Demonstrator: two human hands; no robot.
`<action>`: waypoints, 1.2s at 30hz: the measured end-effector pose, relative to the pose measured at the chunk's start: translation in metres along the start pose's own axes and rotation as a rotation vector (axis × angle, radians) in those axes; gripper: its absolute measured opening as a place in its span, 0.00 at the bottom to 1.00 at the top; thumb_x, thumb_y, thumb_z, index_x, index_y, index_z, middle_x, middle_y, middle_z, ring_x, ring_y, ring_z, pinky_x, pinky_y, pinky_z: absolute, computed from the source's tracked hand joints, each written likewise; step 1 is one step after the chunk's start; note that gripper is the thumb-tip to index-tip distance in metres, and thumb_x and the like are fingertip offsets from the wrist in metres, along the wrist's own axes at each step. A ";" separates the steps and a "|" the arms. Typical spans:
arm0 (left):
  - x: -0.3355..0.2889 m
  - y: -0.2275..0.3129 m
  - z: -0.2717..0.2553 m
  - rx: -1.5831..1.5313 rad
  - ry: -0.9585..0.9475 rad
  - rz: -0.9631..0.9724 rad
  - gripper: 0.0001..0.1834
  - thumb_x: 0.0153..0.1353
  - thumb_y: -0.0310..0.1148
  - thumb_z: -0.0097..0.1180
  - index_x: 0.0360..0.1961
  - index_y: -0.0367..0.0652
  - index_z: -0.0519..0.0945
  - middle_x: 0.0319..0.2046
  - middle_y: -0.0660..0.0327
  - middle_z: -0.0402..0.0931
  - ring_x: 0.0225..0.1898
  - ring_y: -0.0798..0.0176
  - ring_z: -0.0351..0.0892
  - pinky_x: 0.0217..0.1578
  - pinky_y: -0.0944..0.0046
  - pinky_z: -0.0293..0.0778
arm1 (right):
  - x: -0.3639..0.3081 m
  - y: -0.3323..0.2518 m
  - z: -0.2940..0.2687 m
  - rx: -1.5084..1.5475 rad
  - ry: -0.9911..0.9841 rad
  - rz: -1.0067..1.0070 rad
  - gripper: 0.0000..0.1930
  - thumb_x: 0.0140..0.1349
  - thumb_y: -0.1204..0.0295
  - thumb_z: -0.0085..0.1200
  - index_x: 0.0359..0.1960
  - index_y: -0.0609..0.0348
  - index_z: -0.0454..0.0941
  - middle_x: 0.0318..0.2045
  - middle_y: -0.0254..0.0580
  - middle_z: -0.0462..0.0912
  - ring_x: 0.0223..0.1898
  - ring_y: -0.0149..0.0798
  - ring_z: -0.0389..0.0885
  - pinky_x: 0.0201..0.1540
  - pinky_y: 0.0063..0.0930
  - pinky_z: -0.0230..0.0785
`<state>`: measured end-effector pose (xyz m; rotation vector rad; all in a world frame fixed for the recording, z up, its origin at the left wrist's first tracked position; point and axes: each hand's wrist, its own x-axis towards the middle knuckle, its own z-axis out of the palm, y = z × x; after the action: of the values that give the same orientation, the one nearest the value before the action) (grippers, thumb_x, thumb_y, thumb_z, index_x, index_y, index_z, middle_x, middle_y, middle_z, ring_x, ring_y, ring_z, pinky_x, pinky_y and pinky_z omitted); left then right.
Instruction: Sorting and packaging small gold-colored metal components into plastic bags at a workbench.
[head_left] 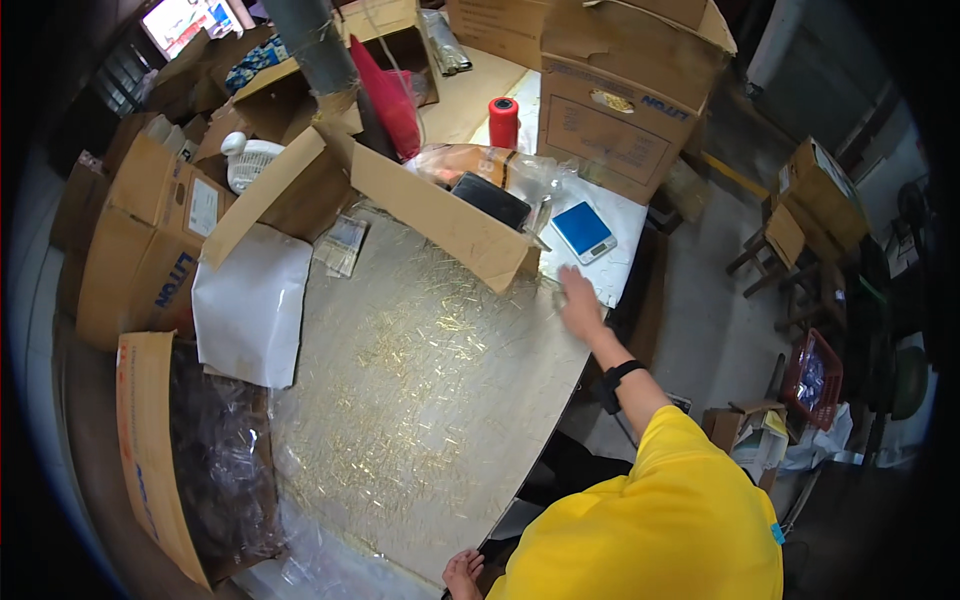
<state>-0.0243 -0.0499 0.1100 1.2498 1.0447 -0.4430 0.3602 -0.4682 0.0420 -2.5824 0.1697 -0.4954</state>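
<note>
My right hand [580, 303], a black band on its wrist, reaches to the far right corner of the grey work board [530, 400]. Its fingers are stretched out, just in front of a small digital scale [583, 230] with a blue top; nothing shows in its grasp. Low in the view, my left hand [464, 573] is beside the board's near edge with its fingers curled. Whatever those fingers hold, if anything, I cannot make out. Many thin gold-coloured pieces [410, 350] lie scattered over the board.
An open cardboard box [440, 215] lies across the board's far side, near a black flat object [490, 200]. Behind stand a red cylinder [503, 122] and a large carton [620, 130]. At left are a white sheet [250, 305] and a carton lined with clear plastic [225, 450].
</note>
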 end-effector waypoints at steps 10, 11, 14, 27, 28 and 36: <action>0.009 0.036 0.027 0.104 -0.024 0.008 0.19 0.67 0.37 0.49 0.50 0.31 0.73 0.46 0.50 0.77 0.46 0.56 0.78 0.46 0.63 0.75 | 0.004 0.018 -0.021 0.168 0.147 0.305 0.22 0.57 0.80 0.46 0.55 0.68 0.68 0.59 0.58 0.68 0.63 0.54 0.63 0.65 0.39 0.56; 0.013 0.037 0.028 0.099 -0.030 0.000 0.18 0.67 0.37 0.49 0.49 0.31 0.73 0.46 0.50 0.77 0.46 0.56 0.78 0.46 0.62 0.75 | 0.014 0.041 -0.033 0.040 0.182 0.332 0.22 0.61 0.75 0.46 0.58 0.68 0.66 0.60 0.60 0.66 0.64 0.55 0.61 0.65 0.39 0.55; 0.025 0.029 0.028 0.097 -0.036 -0.032 0.18 0.67 0.36 0.48 0.49 0.32 0.73 0.45 0.50 0.77 0.46 0.56 0.77 0.46 0.63 0.75 | 0.005 0.076 -0.012 -0.163 0.053 0.276 0.25 0.62 0.69 0.47 0.60 0.67 0.63 0.62 0.60 0.63 0.66 0.55 0.57 0.67 0.41 0.50; 0.026 0.070 0.088 0.137 -0.022 -0.025 0.18 0.65 0.37 0.52 0.48 0.31 0.74 0.42 0.51 0.78 0.43 0.56 0.79 0.43 0.61 0.75 | 0.080 0.086 -0.031 0.100 0.198 0.165 0.18 0.55 0.81 0.41 0.47 0.61 0.76 0.46 0.54 0.78 0.50 0.53 0.75 0.54 0.40 0.68; 0.032 0.064 0.083 0.120 0.010 -0.019 0.18 0.64 0.35 0.52 0.48 0.30 0.74 0.42 0.49 0.79 0.43 0.54 0.80 0.44 0.59 0.77 | 0.105 0.110 -0.039 0.063 0.218 0.131 0.21 0.52 0.84 0.42 0.49 0.62 0.75 0.49 0.52 0.77 0.52 0.53 0.74 0.56 0.39 0.67; 0.041 0.044 0.060 0.067 0.082 -0.018 0.16 0.65 0.32 0.52 0.48 0.31 0.73 0.42 0.46 0.79 0.42 0.50 0.81 0.43 0.55 0.79 | 0.127 0.178 -0.047 -0.342 -0.115 0.136 0.25 0.54 0.85 0.41 0.56 0.62 0.70 0.60 0.49 0.69 0.61 0.49 0.67 0.61 0.35 0.63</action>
<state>0.0539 -0.0804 0.0981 1.3287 1.1192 -0.4467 0.4556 -0.6703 0.0308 -2.8957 0.4188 -0.2868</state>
